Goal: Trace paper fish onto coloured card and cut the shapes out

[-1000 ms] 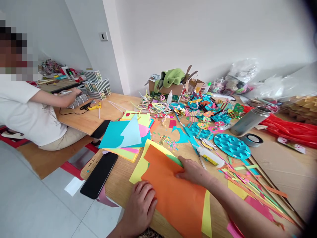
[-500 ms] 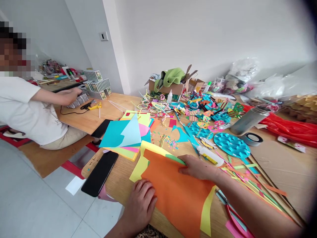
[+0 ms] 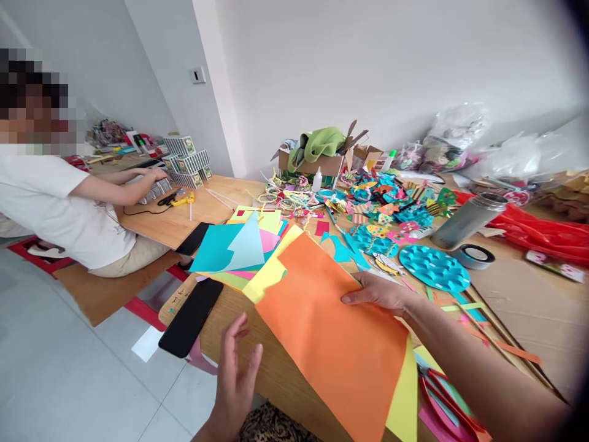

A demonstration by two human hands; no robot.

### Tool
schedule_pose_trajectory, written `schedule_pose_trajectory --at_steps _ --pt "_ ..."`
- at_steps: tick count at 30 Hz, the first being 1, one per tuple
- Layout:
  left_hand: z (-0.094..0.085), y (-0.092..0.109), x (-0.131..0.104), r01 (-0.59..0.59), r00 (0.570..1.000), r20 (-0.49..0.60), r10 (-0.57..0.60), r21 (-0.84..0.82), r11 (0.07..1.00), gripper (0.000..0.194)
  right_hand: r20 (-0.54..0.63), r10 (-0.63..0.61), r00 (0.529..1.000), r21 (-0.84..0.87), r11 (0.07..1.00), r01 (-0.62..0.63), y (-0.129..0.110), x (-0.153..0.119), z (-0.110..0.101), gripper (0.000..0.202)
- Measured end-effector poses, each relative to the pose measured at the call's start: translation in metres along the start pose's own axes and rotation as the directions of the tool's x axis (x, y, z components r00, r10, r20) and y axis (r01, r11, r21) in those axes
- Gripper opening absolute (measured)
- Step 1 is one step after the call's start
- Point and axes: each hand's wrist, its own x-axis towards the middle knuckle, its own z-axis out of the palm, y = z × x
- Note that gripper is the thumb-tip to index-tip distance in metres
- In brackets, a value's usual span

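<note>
Orange sheet (image 3: 326,331): thin, smooth, matte, paper-like; irregular cut at upper L edge, slight bend mid-sheet. Located over near edge of wood-grain surface (image 3: 276,371), slanting toward the wearer; bottom corner cut off by frame. Yellow sheet (image 3: 406,396) lies behind it, visible at upper L and lower R only; remainder hidden.

R hand (image 3: 377,293): closed in a pinch on R edge of orange sheet, thumb flat on top; most fingers hidden below, so exact grip on yellow sheet can't be confirmed. R forearm runs in from lower R, approx. straight. L hand (image 3: 237,368): open, fingers curved, thumb apart, palm turned toward sheet; holds nothing, clear of paper. L wrist cut off at bottom.

Adj. items: red-handled scissors (image 3: 442,393) under/beside R forearm, partly hidden. Black phone (image 3: 191,319), flat, glossy, near L surface edge. Colored paper stack (image 3: 216,248), blue uppermost, edges uneven. Beyond: round blue dimpled tray (image 3: 435,268), tape roll (image 3: 476,255), brushed metal flask (image 3: 470,221), tilted in view; crinkled red plastic (image 3: 543,232). Craft pile (image 3: 386,196) densely overlapped, indiv. pcs. hard to separate. Co-worker (image 3: 69,209) at far L, partly out of frame.
</note>
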Motion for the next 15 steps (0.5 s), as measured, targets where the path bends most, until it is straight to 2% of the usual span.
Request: schedule_pose_trajectory --at_steps 1,3,6,8,9,11,15 --pt "0.002 0.004 0.002 0.101 0.995 -0.005 -0.103 -0.115 0.988 0.050 -0.004 -0.003 1.000 0.089 0.996 0.003 0.002 -0.001 0.002 0.054" --pt "0.005 0.014 0.008 0.301 0.954 0.116 -0.278 -0.330 0.895 0.056 -0.058 -0.017 0.998 0.238 0.971 0.030 0.009 -0.002 0.010 0.052" --pt "0.011 0.032 0.023 0.588 0.804 0.424 -0.417 -0.466 0.661 0.066 -0.203 -0.032 0.979 0.358 0.928 0.105 0.020 0.001 0.031 0.045" --pt "0.015 0.043 0.034 0.681 0.728 0.509 -0.460 -0.456 0.573 0.067 -0.288 -0.030 0.957 0.415 0.897 0.153 0.025 0.004 0.048 0.041" --pt "0.017 0.049 0.040 0.703 0.706 0.521 -0.480 -0.433 0.563 0.064 -0.317 -0.031 0.948 0.450 0.875 0.179 0.027 0.005 0.056 0.040" --pt "0.019 0.059 0.052 0.706 0.695 0.515 -0.502 -0.359 0.610 0.057 -0.339 -0.053 0.939 0.514 0.826 0.232 0.028 0.007 0.068 0.039" --pt "0.018 0.072 0.076 0.640 0.718 0.512 -0.472 -0.218 0.737 0.057 -0.322 -0.106 0.941 0.548 0.789 0.277 0.027 0.006 0.080 0.038"
